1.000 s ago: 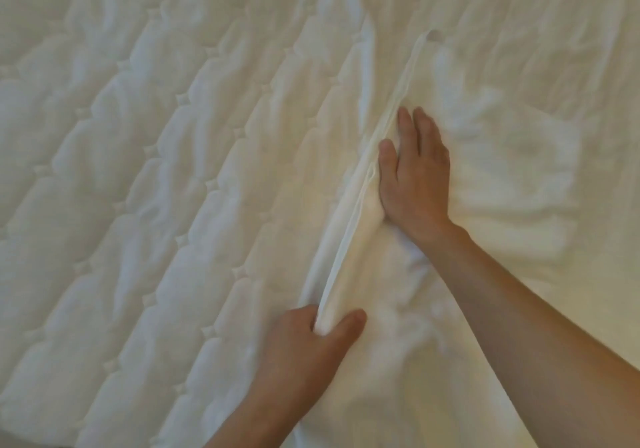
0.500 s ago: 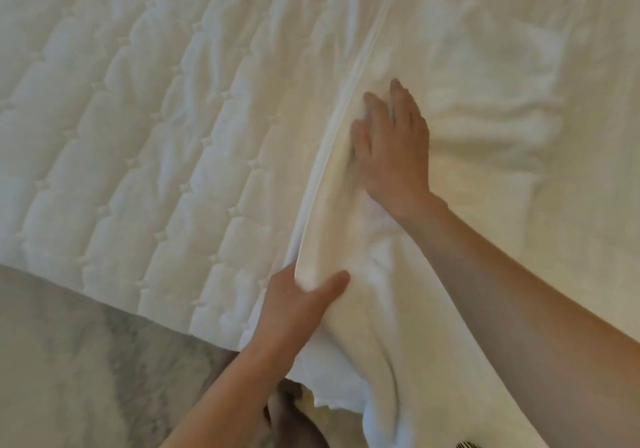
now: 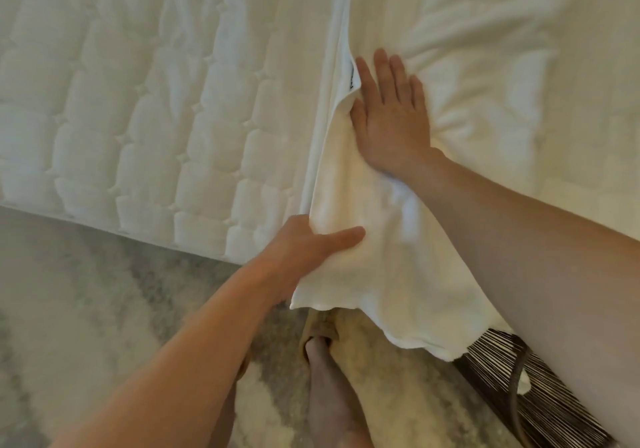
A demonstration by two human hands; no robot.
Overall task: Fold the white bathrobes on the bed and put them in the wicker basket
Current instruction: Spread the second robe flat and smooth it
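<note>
Your left hand [image 3: 313,240] pinches the robe [image 3: 398,257] edge, thumb on top. Your right hand [image 3: 391,115] presses flat beside the fold, fingers spread. The pinched edge has come back to the bed [image 3: 138,118] edge, and the hem now overhangs it. Folding is unfinished, and the basket [image 3: 547,395] stands below.

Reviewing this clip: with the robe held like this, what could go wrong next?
The hem of the bathrobe hangs past the mattress edge; if the gripping left hand lets go, it may slide onto the rug. The right hand presses flat on wrinkled cloth, so creases could get folded in.
</note>
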